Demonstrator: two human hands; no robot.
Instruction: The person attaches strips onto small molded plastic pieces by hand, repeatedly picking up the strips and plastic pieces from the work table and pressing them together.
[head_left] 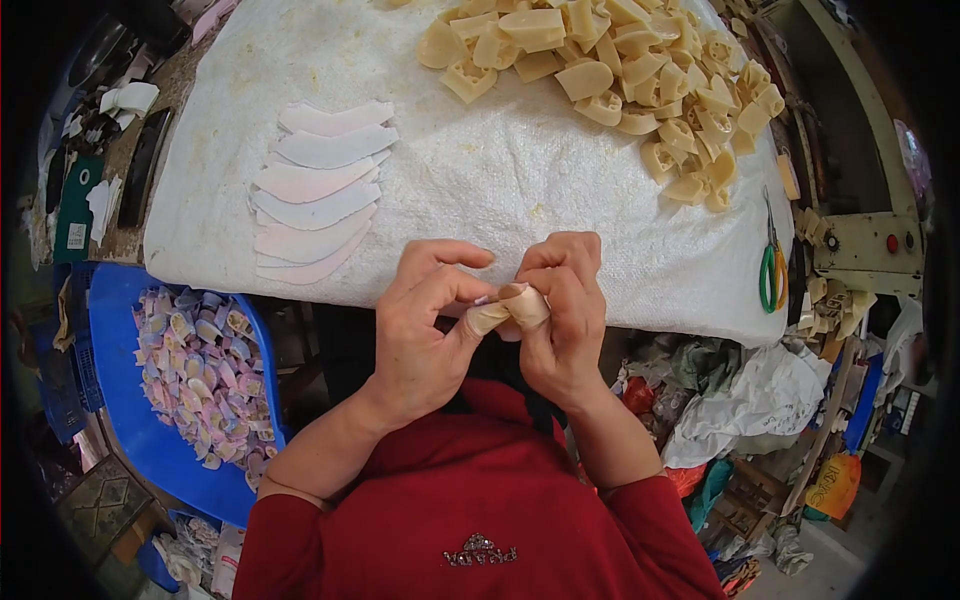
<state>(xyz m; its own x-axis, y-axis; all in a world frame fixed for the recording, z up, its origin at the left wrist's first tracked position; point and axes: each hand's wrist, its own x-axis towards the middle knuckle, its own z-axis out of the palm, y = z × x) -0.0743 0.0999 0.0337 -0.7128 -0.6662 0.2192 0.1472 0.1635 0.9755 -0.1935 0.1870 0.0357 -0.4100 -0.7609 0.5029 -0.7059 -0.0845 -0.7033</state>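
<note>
My left hand [415,320] and my right hand [566,310] meet at the near edge of the white-covered table, above my lap. Pale beige wrapping shows on the left thumb [486,319] and around the fingertips of the right hand. Both hands are closed in a pinch, thumbs nearly touching. A small bit of something pinkish shows between the fingertips, mostly hidden, and its kind cannot be made out. Beyond the left hand, curved pale pink and light blue strips [315,210] lie overlapping in a column.
A heap of beige, hollow molded pieces [650,80] covers the far right of the table [450,180]. Scissors [773,265] with green and orange handles lie at the right edge. A blue bin [130,400] at left holds many pastel-covered pieces [205,375]. Crumpled white plastic [750,400] lies at right.
</note>
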